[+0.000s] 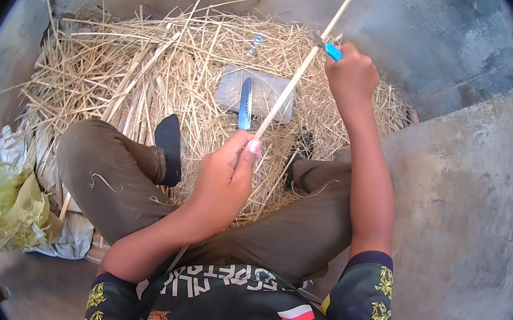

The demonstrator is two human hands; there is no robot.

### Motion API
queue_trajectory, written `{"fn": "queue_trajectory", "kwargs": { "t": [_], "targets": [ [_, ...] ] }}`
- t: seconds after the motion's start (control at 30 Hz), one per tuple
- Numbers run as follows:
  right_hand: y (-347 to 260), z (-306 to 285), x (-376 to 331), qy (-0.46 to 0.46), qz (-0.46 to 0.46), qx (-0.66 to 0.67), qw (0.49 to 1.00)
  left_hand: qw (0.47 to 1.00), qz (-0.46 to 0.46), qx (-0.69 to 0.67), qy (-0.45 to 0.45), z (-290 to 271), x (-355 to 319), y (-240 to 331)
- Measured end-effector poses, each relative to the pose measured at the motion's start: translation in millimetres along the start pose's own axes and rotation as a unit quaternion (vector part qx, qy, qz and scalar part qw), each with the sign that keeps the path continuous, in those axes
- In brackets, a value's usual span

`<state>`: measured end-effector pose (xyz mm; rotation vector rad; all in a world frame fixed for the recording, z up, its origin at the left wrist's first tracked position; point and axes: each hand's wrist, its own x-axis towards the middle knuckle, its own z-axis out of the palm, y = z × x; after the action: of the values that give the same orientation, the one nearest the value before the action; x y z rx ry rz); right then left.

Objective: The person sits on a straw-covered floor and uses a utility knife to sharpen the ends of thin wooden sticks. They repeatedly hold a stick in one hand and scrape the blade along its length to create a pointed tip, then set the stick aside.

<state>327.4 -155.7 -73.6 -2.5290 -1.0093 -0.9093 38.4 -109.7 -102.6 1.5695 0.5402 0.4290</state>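
A long, thin pale stick, seemingly bamboo (pixel 286 91), slants up and to the right in front of me. My left hand (pixel 226 172) is closed around its lower end, thumb along it. Higher up, my right hand (pixel 353 76) is closed on a small knife with a bright blue handle (pixel 333 52). Its short blade (pixel 318 39) lies at the stick, crossing it. Beyond my left hand, a larger knife blade (pixel 246 99) lies over a grey wooden block (pixel 275 92); its handle is hidden.
Straw-like shavings and strips (pixel 152 72) cover the floor between my legs and up to the grey wall (pixel 411 26). A small blue and clear object (pixel 255 45) lies on them. Yellowish plastic sacking (pixel 11 201) is at the left. Concrete floor (pixel 467 203) spreads at the right.
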Motion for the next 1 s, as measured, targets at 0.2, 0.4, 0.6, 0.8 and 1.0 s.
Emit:
{"fn": "queue_trajectory", "kwargs": {
  "t": [0.2, 0.4, 0.6, 0.8, 1.0],
  "targets": [
    [16, 5, 15, -0.042, 0.069, -0.036, 0.996, 0.997, 0.037, 0.064, -0.006, 4, -4, -3],
    [40, -2, 31, -0.005, 0.114, -0.052, 0.992, 0.999, 0.013, 0.023, -0.024, 10, -6, 1],
    [64, -29, 53, -0.065, 0.308, 0.001, 0.949, 0.994, 0.031, 0.078, -0.072, 15, -28, -2],
    [143, -16, 35, -0.02, 0.451, 0.096, 0.887, 0.986, -0.011, 0.028, -0.163, 27, -42, -17],
    [95, -40, 22, -0.045, 0.288, 0.136, 0.947, 0.971, -0.093, -0.139, -0.173, 14, -2, -30]
  ]
}}
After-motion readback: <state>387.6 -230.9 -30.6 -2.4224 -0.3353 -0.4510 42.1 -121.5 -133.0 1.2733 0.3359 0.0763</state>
